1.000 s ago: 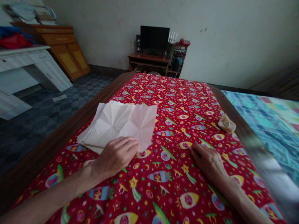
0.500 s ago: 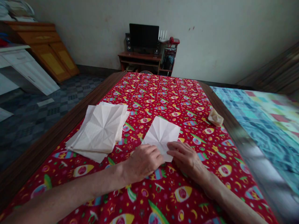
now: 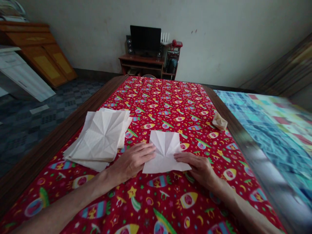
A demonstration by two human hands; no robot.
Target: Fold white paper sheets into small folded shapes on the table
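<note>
A creased white sheet of paper (image 3: 165, 164) lies in front of me, with fold lines fanning out over its upper part. Along a line across its middle it looks bent, the lower part broad and flatter. My left hand (image 3: 136, 156) holds its left edge, fingers long and close together. At the right edge, my right hand (image 3: 197, 164) grips the paper with bent fingers. Both thumbs are mostly hidden. To the left of my left hand rests a stack of creased white sheets (image 3: 103, 135), its edges uneven.
A red patterned cloth (image 3: 190, 198) covers the wooden table (image 3: 97, 113). Near its right edge sits a small folded paper piece (image 3: 219, 122). Beyond the table stand a monitor (image 3: 145, 39) and a red telephone (image 3: 177, 43). A bed with blue bedding (image 3: 258, 130) adjoins on the right.
The sheet has turned from a slanted position to square with me and now bends across the middle. My left hand has moved left onto its side edge; the right has shifted slightly outward.
</note>
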